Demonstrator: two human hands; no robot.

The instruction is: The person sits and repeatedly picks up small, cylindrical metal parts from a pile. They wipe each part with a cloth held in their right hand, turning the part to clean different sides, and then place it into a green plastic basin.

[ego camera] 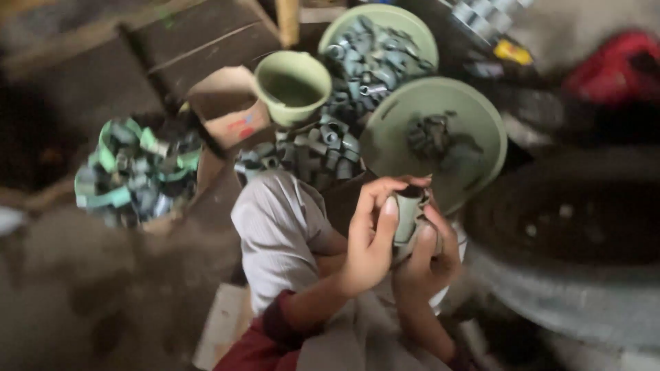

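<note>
Hands shown closed on one small grey-green fitting (407, 214): left hand (368, 237) and right hand (430, 257) are clasped around its sides; judged light, rigid, best pinched across the barrel.

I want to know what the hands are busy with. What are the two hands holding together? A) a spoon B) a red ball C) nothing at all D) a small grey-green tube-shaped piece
D: the left hand and the right hand both grip a small grey-green tube-shaped piece, like the many pieces heaped in the green bowl behind.
</note>
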